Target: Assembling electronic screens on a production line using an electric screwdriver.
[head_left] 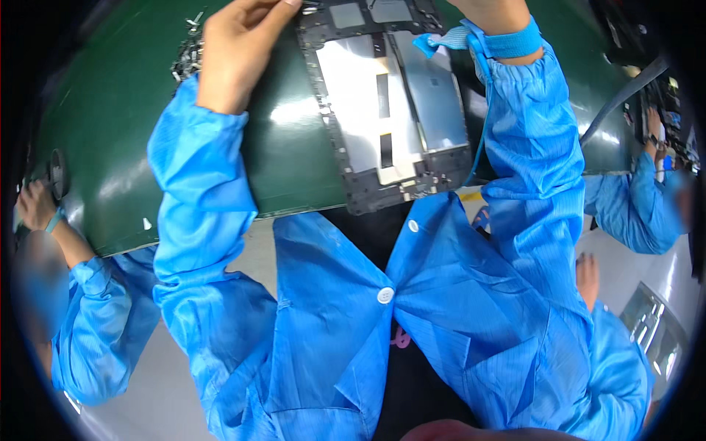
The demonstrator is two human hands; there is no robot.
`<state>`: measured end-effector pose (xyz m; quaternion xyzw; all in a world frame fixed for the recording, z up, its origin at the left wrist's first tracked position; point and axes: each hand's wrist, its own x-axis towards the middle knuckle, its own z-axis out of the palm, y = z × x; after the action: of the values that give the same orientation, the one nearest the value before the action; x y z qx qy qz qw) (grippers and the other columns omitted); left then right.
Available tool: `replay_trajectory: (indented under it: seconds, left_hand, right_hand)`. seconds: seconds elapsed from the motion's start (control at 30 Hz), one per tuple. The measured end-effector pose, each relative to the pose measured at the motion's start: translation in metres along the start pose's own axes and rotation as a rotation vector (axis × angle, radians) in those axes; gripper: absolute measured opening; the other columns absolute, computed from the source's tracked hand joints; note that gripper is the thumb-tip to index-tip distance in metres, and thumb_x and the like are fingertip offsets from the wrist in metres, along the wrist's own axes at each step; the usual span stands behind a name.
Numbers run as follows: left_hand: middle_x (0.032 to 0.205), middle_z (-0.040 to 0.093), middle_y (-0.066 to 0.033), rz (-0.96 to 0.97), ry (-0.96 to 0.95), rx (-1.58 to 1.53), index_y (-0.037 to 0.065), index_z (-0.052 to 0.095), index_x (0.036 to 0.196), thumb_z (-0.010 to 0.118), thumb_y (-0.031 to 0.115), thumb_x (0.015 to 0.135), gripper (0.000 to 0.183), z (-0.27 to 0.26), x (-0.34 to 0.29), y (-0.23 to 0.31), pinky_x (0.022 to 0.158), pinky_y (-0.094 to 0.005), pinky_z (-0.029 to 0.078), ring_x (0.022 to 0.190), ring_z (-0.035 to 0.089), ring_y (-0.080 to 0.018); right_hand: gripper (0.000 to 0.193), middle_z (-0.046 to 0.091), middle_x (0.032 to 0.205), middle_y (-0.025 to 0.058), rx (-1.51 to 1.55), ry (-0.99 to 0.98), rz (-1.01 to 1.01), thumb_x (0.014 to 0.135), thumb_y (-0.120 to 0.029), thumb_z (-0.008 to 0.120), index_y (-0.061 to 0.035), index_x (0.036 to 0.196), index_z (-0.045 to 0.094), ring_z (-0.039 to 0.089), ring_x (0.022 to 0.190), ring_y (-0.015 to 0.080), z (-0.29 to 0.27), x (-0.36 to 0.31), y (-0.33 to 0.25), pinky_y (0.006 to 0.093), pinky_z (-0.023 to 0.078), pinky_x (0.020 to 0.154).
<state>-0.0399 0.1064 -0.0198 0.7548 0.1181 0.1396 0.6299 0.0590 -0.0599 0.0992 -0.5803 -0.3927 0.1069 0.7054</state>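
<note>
An opened tablet chassis [429, 165], with a black frame and silver and grey panels inside, lies on the green table, its near end jutting past the front edge. My left hand [239, 51] is at its upper left corner, thumb and finger pinched together; what is between them is too small to make out. At the top edge of the picture, beyond the chassis's right side, is my right hand [496, 9]. Its fingers are out of the picture. A blue wrist strap [515, 42] with a cord circles that wrist.
A heap of small dark metal parts [190, 53] lies left of my left hand on the green table [110, 176]. Co-workers in blue smocks sit to either side; one person's hand [37, 206] rests at the left table edge. A grey cable [625, 99] curves at the right.
</note>
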Motion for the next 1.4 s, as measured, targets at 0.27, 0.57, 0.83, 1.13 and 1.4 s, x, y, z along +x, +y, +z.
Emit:
replay_trajectory:
  seconds: [0.27, 0.57, 0.83, 1.13, 1.4]
  left_hand:
    - [0.114, 0.075, -0.0125, -0.206, -0.074, -0.022, -0.003, 0.074, 0.119, 0.078, 0.018, 0.093, 0.034, 0.0, 0.005, -0.022, 0.097, -0.0275, 0.051, 0.106, 0.069, -0.0176]
    - [0.109, 0.076, -0.0082, -0.108, -0.052, 0.108, 0.003, 0.077, 0.118, 0.081, 0.021, 0.091, 0.033, 0.008, -0.008, -0.018, 0.092, -0.026, 0.05, 0.1, 0.067, -0.0128]
    - [0.109, 0.076, -0.0081, 0.035, -0.083, 0.029, 0.001, 0.077, 0.117, 0.078, 0.016, 0.093, 0.029, 0.031, -0.005, -0.003, 0.086, -0.0234, 0.053, 0.094, 0.068, -0.0119]
    - [0.099, 0.074, -0.009, -0.063, -0.087, 0.067, -0.006, 0.068, 0.127, 0.07, 0.004, 0.094, 0.035, 0.033, -0.013, 0.025, 0.072, -0.0265, 0.054, 0.077, 0.064, -0.0123]
    - [0.1, 0.075, -0.0065, 0.049, -0.086, 0.166, -0.001, 0.077, 0.114, 0.079, 0.023, 0.093, 0.033, 0.028, -0.006, 0.015, 0.083, -0.0246, 0.053, 0.088, 0.066, -0.0109]
  right_hand:
    - [0.033, 0.072, 0.094, 0.0106, -0.102, 0.189, 0.147, 0.094, -0.033, 0.07, 0.0002, 0.1, 0.071, 0.059, 0.053, 0.0124, -0.068, -0.026, 0.015, 0.0264, 0.046, 0.044]
    - [0.027, 0.072, 0.087, 0.0117, 0.074, 0.0, 0.005, 0.093, -0.026, 0.072, 0.0001, 0.099, 0.069, 0.063, 0.052, 0.0121, -0.022, -0.013, 0.017, 0.0254, 0.05, 0.043]
    - [0.027, 0.071, 0.084, 0.0118, 0.133, -0.016, -0.051, 0.093, -0.026, 0.068, 0.001, 0.095, 0.07, 0.061, 0.052, 0.0125, -0.007, -0.005, 0.008, 0.0261, 0.048, 0.046]
    - [0.026, 0.07, 0.079, 0.0101, 0.111, 0.025, -0.102, 0.092, -0.025, 0.068, 0.0004, 0.091, 0.068, 0.06, 0.05, 0.0115, -0.008, -0.002, 0.01, 0.026, 0.048, 0.045]
    - [0.024, 0.069, 0.078, 0.0095, 0.131, 0.009, -0.107, 0.093, -0.024, 0.066, -0.0003, 0.09, 0.069, 0.06, 0.051, 0.0109, -0.008, -0.001, 0.009, 0.0255, 0.048, 0.046]
